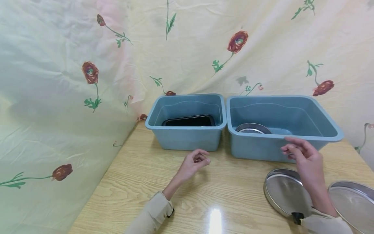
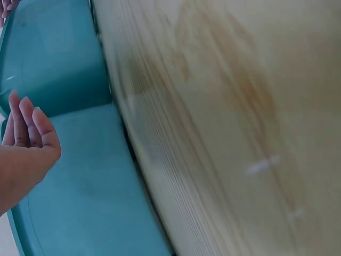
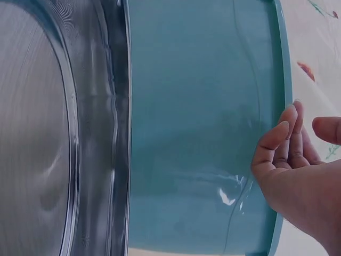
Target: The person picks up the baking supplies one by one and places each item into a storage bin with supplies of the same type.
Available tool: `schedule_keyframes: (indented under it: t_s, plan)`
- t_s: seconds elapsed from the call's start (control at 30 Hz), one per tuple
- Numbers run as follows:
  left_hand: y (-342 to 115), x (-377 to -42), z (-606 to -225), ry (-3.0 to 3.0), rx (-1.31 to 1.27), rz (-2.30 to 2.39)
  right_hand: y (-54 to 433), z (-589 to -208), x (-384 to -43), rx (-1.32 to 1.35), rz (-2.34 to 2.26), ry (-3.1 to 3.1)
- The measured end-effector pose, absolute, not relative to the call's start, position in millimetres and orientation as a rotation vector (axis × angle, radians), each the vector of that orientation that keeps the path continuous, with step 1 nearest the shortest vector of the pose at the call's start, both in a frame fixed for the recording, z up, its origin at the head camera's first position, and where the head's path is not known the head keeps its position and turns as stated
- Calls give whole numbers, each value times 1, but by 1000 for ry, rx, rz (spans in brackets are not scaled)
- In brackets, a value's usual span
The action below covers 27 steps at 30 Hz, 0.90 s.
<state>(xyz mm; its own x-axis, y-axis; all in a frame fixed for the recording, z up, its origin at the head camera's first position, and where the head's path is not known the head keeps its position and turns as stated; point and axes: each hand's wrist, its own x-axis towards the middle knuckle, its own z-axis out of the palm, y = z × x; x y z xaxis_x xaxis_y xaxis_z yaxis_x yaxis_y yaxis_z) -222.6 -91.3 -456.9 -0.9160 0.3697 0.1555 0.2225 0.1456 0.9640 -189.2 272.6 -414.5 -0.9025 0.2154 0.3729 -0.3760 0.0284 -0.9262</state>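
Observation:
My left hand (image 1: 193, 165) hovers over the table in front of the left blue bin (image 1: 187, 138), fingers loosely curled with nothing in them. Over on the right, my right hand (image 1: 311, 165) hangs before the front wall of the right blue bin (image 1: 257, 148), also holding nothing. Below it lies a round metal pan (image 1: 280, 187), partly covered by the right forearm. In the right wrist view the same metal pan (image 3: 98, 128) fills the left side, apart from the fingers. The left wrist view shows the left hand (image 2: 32, 144) with relaxed fingers against the bin's side.
A black tray (image 1: 190, 121) lies inside the left bin, and a round metal pan (image 1: 254, 127) sits in the right bin. Another round metal pan (image 1: 355, 203) lies at the table's right edge. Flowered cloth (image 1: 187, 58) hangs behind and left of the wooden table (image 1: 122, 195).

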Motion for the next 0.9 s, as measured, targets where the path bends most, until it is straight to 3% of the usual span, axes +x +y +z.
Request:
schedule_keyframes:
  t_s: [0.57, 0.9]
  plan:
    - [-56, -221, -457, 2215, 676, 1854, 302, -411, -178, 66, 1962, -1697]
    - [-39, -217, -458, 2190, 711, 1834, 318, -412, -175, -219, 1771, -1773]
